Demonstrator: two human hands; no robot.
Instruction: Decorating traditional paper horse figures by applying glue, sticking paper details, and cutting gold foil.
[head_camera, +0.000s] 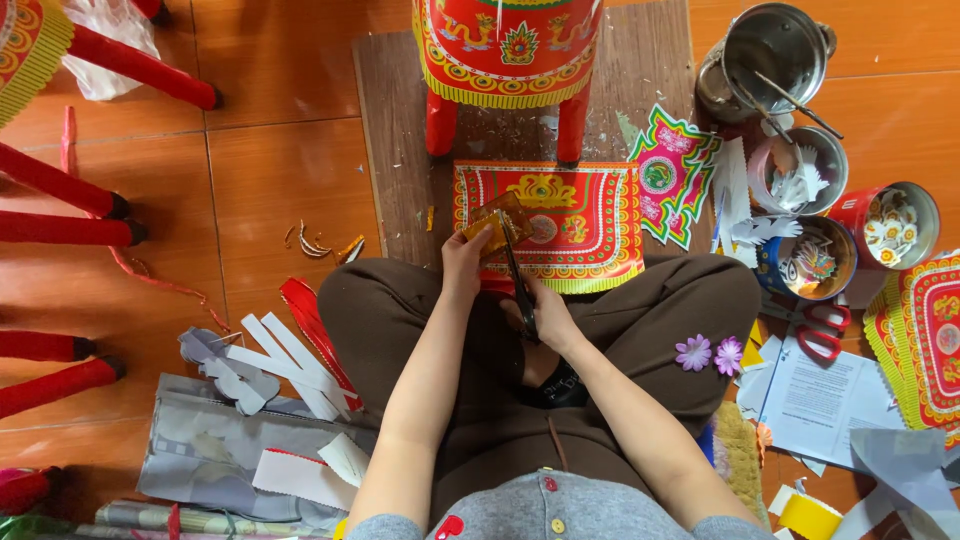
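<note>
Two hands (505, 290) scissor (520, 285) shiny gold paper (492, 222).

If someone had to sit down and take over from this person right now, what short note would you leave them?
Left hand: pinches a small gold paper piece above the lap.
Right hand: grips dark scissors, blades up into the gold piece.
Nearby: a red and yellow patterned sheet lies on the board in front; red-handled scissors and tins of cutouts lie to the right.
Done: many cutouts already fill the tins; paper scraps lie on the floor.
Left: the cut in the gold piece looks unfinished.
</note>
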